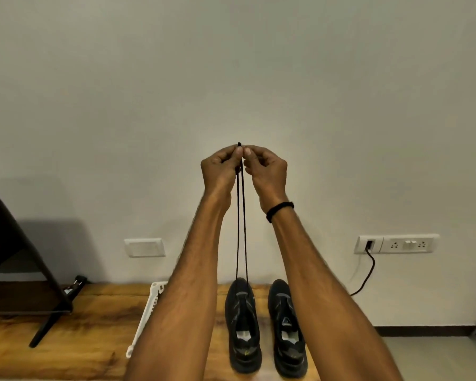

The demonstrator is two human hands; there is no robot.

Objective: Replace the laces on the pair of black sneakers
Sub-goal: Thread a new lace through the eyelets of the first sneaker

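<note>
both hands [243,167] are together up high, pinching a black lace [242,229] that hangs to the left shoe [242,325].

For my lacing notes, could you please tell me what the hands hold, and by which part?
The left hand and right hand pinch a black lace by its two ends, strands hanging toward one sneaker.

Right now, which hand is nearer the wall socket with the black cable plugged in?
Right. The right hand sits up and left of the wall socket; the left hand is just beyond it, further left. Both pinch the black lace, raised together.
</note>
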